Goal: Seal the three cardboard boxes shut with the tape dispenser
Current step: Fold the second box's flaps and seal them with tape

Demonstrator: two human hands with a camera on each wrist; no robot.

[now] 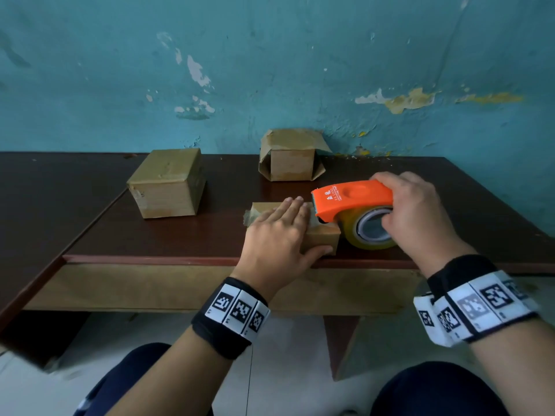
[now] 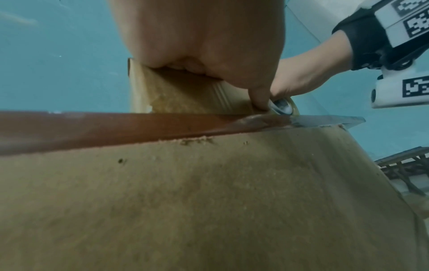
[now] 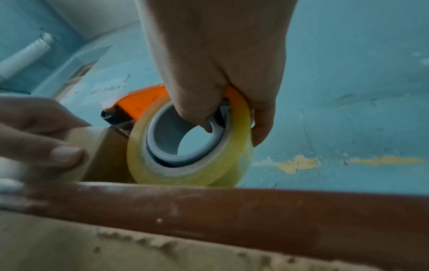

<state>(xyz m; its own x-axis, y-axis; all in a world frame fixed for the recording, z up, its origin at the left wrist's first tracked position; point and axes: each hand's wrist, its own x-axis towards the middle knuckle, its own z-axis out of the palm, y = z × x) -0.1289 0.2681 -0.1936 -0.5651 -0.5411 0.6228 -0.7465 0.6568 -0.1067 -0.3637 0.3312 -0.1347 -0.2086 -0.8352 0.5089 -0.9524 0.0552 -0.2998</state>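
Note:
Three cardboard boxes stand on the dark brown table (image 1: 210, 235). The near box (image 1: 322, 237) lies under my left hand (image 1: 279, 232), whose straight fingers press flat on its top while the thumb rests against its front face. A piece of tape (image 1: 248, 218) sticks out over that box's left edge. My right hand (image 1: 417, 211) grips the orange tape dispenser (image 1: 351, 199), its toothed end at the box top by my left fingertips, its yellowish tape roll (image 1: 371, 232) beside the box's right side. The left box (image 1: 168, 183) is closed. The back box (image 1: 291, 156) has side flaps sticking out.
The table's front edge (image 2: 116, 126) runs right below the near box (image 2: 185, 95), with a pale panel (image 1: 150, 286) under it. A peeling blue wall (image 1: 270, 70) rises straight behind the table. My knees are under the front edge.

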